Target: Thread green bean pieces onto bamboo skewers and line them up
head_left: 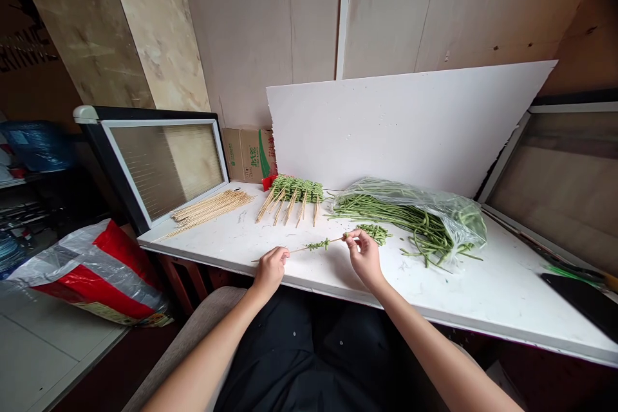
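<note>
My left hand (271, 269) is closed around the blunt part of a thin wooden skewer (298, 249), held over the front of the white table. Several short green bean pieces (318, 245) are threaded along the skewer's middle. At its right end, my right hand (363, 255) pinches a small piece of green bean (344, 237) against the tip; whether the tip has gone through it, I cannot tell. Just behind my right hand lies a small pile of cut green bean pieces (374, 232). Farther back is a stack of filled bean skewers (297, 192), their bare sticks pointing toward me.
Bare skewers (210, 208) lie in a bundle at the left. Long green beans (410, 212) spill from a clear plastic bag (466, 215) at right. A cardboard box (248, 153) and white board (386, 129) stand behind. A dark flat object (579, 302) lies at the right edge.
</note>
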`<move>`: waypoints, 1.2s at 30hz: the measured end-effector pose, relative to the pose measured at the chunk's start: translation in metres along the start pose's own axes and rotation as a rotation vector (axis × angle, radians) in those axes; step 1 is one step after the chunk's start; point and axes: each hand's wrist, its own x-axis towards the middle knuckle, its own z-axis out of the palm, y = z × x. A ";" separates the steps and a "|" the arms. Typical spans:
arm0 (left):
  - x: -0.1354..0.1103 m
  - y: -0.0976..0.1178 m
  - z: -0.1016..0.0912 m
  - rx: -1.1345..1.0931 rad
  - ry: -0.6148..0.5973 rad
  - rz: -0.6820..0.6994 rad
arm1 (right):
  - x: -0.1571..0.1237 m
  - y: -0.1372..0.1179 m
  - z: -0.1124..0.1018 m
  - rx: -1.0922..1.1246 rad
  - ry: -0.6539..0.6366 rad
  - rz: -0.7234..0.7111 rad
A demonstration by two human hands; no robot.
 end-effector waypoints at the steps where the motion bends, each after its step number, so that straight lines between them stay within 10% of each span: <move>1: 0.000 0.000 0.000 -0.001 0.000 0.001 | 0.000 0.001 0.000 -0.003 -0.003 -0.001; 14: -0.001 -0.002 0.003 0.001 -0.030 -0.014 | -0.003 0.003 0.002 -0.077 -0.008 -0.103; 36: -0.001 -0.008 0.005 -0.045 0.018 -0.101 | -0.004 0.013 0.008 0.100 0.042 0.269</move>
